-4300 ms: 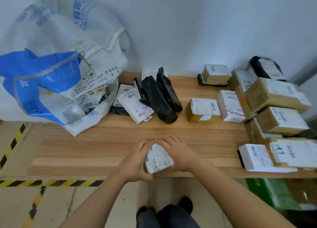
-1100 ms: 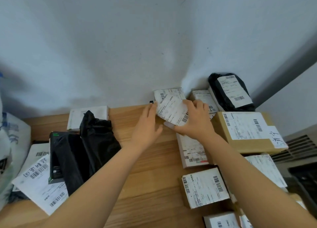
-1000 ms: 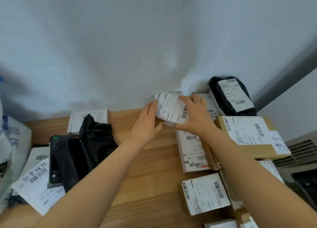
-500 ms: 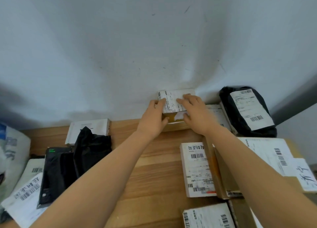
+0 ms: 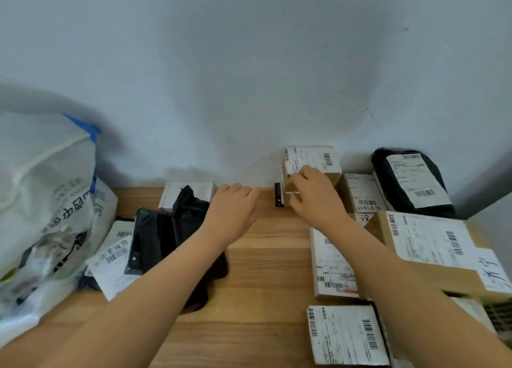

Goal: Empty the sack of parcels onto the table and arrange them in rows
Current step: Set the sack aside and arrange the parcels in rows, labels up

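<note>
A small brown parcel with a white label point(image 5: 313, 160) sits stacked on another box at the back of the wooden table point(image 5: 263, 259), against the wall. My right hand point(image 5: 315, 196) grips its front left corner, fingers on the label and thumb below. Away from the parcel, my left hand point(image 5: 235, 210) hovers over the table with relaxed fingers and holds nothing. The white and blue sack point(image 5: 47, 201) slumps at the left edge. Black bagged parcels point(image 5: 177, 229) and a white labelled parcel point(image 5: 110, 262) lie beside it.
Arranged parcels fill the right side: a black bag with a label point(image 5: 410, 182), a large brown box point(image 5: 432, 243), a white box point(image 5: 332, 262) and a labelled box point(image 5: 343, 334) near the front. A white box point(image 5: 188, 193) stands at the back wall.
Both hands carried the small parcel from the front edge to the back and set it on the stack. My left hand has since come off it and moved left.
</note>
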Motion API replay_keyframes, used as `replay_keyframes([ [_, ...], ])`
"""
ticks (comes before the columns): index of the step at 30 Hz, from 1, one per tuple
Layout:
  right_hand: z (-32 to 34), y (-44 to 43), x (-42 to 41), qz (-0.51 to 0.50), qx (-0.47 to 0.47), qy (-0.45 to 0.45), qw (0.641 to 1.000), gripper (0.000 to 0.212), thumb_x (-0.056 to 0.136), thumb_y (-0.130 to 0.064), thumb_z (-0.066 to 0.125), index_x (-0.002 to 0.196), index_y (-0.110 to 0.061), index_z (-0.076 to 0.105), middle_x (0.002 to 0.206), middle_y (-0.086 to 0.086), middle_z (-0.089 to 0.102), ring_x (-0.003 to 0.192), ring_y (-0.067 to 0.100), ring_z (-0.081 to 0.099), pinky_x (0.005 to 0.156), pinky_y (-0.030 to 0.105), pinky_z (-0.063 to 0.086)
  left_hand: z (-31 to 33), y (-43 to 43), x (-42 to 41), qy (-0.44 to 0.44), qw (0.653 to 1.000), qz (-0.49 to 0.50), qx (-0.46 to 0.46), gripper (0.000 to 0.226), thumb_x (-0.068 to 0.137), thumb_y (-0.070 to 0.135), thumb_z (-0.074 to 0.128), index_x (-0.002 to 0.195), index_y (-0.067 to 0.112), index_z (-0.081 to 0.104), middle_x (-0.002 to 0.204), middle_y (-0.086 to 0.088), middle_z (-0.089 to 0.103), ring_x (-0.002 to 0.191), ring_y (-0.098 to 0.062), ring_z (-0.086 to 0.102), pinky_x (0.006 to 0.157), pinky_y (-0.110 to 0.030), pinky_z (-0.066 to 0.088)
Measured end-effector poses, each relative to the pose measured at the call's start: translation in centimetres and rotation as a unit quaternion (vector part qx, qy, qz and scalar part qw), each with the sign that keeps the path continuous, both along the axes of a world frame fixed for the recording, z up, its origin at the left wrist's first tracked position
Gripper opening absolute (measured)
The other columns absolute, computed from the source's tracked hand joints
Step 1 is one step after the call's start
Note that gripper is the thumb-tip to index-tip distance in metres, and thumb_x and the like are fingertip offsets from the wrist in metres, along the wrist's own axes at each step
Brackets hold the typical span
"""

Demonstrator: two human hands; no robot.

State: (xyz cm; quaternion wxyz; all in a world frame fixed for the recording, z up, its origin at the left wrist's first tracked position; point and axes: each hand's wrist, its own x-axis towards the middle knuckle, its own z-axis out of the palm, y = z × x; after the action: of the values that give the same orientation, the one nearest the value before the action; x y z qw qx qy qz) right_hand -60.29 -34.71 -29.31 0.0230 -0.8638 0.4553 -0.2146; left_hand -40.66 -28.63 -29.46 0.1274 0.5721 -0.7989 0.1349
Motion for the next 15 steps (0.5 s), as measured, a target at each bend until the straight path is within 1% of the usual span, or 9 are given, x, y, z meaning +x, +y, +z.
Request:
replay_keyframes([
  [3,-1.0,3.2,2.6,0.057,0.013,0.017,0.998,0.012,0.077,-0.007,0.062,0.089,-0.008,0.062,0.088,0.007,0.055,0.082,0.024,0.052,0.07,0.034,0.043,-0.3,5.7,3.0,-0.03,0.998,0.053,0.028,0.011,0.078,0.02,0.067,0.076,0.016,0.056,0.063,0.003,0.057,0.06,-0.021,0.054,0.058,-0.031,0.032],
  [5,-1.8,5.3,4.5,0.092,0.031,0.031,0.995,0.013,0.078,-0.009,0.061,0.092,-0.01,0.062,0.092,0.005,0.055,0.085,0.023,0.051,0.073,0.033,0.042,-1.0,9.5,5.3,-0.037,0.993,0.097,0.052,0.012,0.08,0.024,0.066,0.077,0.018,0.057,0.062,0.005,0.056,0.06,-0.019,0.054,0.058,-0.031,0.035],
  [9,-3.0,8.9,8.3,0.149,0.063,0.058,0.985,0.015,0.084,-0.015,0.055,0.098,-0.014,0.06,0.099,0.003,0.053,0.093,0.022,0.048,0.079,0.033,0.039,-2.9,15.9,9.8,-0.021,0.979,0.189,0.077,0.018,0.076,0.022,0.072,0.073,0.017,0.055,0.058,0.004,0.054,0.058,-0.021,0.054,0.055,-0.033,0.04],
  [12,-3.8,10.6,10.9,0.164,0.072,0.072,0.981,0.016,0.085,-0.016,0.055,0.1,-0.014,0.06,0.099,0.003,0.053,0.093,0.022,0.049,0.077,0.033,0.039,-4.0,19.4,12.2,-0.018,0.97,0.232,0.074,0.017,0.077,0.022,0.069,0.07,0.016,0.054,0.058,0.003,0.055,0.057,-0.024,0.056,0.054,-0.032,0.041],
  [14,-4.5,11.1,12.6,0.15,0.104,0.067,0.981,0.018,0.088,-0.02,0.055,0.105,-0.016,0.06,0.101,0.002,0.053,0.095,0.022,0.049,0.077,0.032,0.04,-4.6,20.9,13.7,-0.018,0.966,0.247,0.067,0.018,0.073,0.02,0.073,0.07,0.016,0.056,0.057,0.002,0.056,0.055,-0.025,0.055,0.052,-0.031,0.039],
  [15,-4.8,11.0,13.4,0.137,0.126,0.066,0.98,0.019,0.089,-0.023,0.054,0.107,-0.017,0.059,0.103,0.001,0.053,0.097,0.021,0.048,0.078,0.031,0.041,-4.8,21.4,14.5,-0.019,0.966,0.252,0.061,0.016,0.074,0.02,0.071,0.07,0.015,0.056,0.056,0.002,0.056,0.055,-0.025,0.055,0.052,-0.03,0.038],
])
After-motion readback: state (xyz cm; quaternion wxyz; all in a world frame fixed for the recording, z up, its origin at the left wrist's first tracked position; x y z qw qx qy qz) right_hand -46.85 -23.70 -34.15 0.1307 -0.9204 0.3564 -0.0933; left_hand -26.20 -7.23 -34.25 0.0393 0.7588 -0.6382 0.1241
